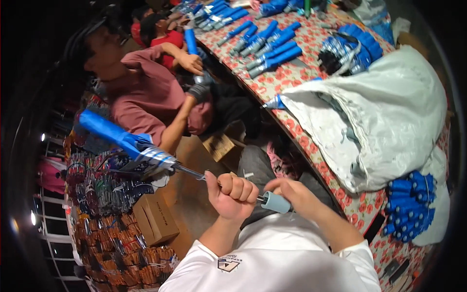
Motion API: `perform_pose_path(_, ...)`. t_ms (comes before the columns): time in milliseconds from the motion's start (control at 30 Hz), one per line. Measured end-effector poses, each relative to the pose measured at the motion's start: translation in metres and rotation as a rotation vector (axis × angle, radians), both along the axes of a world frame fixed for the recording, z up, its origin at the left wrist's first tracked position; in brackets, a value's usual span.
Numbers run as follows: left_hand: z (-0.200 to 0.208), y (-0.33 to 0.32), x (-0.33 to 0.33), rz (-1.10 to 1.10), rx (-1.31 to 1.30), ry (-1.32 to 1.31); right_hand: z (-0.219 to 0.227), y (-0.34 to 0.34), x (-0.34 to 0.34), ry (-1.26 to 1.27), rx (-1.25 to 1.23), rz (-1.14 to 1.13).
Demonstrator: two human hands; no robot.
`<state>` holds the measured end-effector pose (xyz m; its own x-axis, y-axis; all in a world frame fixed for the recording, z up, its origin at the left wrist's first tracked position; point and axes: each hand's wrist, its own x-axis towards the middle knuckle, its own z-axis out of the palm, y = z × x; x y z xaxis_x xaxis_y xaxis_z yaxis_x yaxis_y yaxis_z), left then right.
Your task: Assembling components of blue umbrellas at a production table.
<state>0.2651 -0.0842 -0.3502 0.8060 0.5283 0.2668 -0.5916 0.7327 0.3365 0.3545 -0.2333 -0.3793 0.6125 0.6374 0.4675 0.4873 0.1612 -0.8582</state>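
The folded blue umbrella (109,131) is held aslant before the person, its long axis running from 10 to 4 o'clock: canopy (154,158) toward 10, grey handle (276,202) toward 4. The left hand (234,194) is a fist round the shaft (192,172); the right hand (297,197), fingers bent, is at the handle (whether it grips, I cannot tell). Toward 1 o'clock, a white sack (394,112) rests on the flowered table (367,207).

Clearance limited on both sides

Forward-left passage from the left hand (236,194) is blocked by the umbrella (131,143), extended near a co-worker's forearm (177,124); contact between them cannot be confirmed. Beyond the right hand (299,197), reach over the table (360,205) is obstructed by a white sack (394,117). Open room is noted above the floor (188,187) between cardboard box (153,219) and left hand.
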Motion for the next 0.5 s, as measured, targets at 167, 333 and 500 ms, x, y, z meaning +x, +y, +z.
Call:
perform_pose_path(167, -0.009, -0.007, -0.009, 0.042, -0.007, -0.001, -0.017, 0.005, 0.008, 0.843, -0.092, 0.451)
perform_pose_path(333, -0.005, -0.004, -0.005, 0.114, 0.123, -0.014, -0.013, 0.012, 0.009, 0.816, -0.111, 0.478)
perform_pose_path(500, 0.000, -0.005, -0.004, 0.152, 0.216, -0.033, 0.010, 0.011, 0.001, 0.530, -0.184, 0.233)
